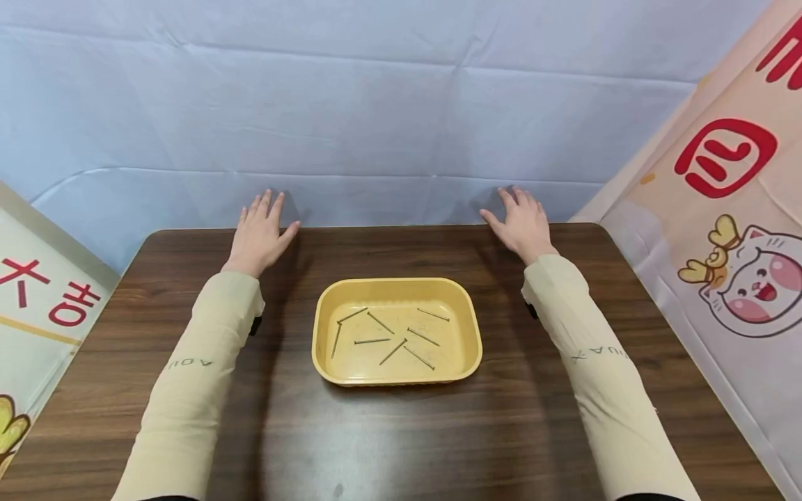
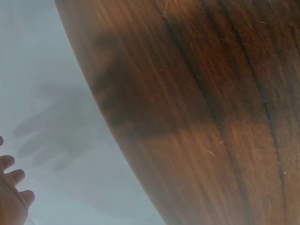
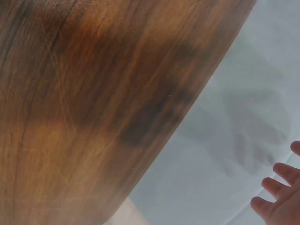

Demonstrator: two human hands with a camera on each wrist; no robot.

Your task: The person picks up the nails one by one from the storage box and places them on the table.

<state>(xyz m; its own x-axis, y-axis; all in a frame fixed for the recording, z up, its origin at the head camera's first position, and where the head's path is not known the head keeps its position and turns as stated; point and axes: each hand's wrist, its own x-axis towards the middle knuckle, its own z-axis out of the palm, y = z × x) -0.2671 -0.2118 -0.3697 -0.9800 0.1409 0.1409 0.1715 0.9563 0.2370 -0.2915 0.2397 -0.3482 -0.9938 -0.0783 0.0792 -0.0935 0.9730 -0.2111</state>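
A yellow plastic tray [image 1: 397, 378] sits near the middle of the wooden table, with several metal nails [image 1: 372, 341] lying scattered on its floor. Beyond it to the left, my left hand [image 1: 258, 235] is held over the table's far edge, fingers spread and holding nothing. On the other side my right hand [image 1: 521, 224] is spread the same way, also with nothing in it. Both hands are well apart from the tray. Only fingertips of the left hand [image 2: 11, 190] and of the right hand [image 3: 280, 194] show in the wrist views, with shadows on the cloth.
The dark wooden table [image 1: 376, 445] has rounded far corners. A pale blue cloth [image 1: 351, 118] hangs just behind its far edge. Printed panels stand at both sides, the right panel [image 1: 720, 209] carrying red characters and a cartoon cat.
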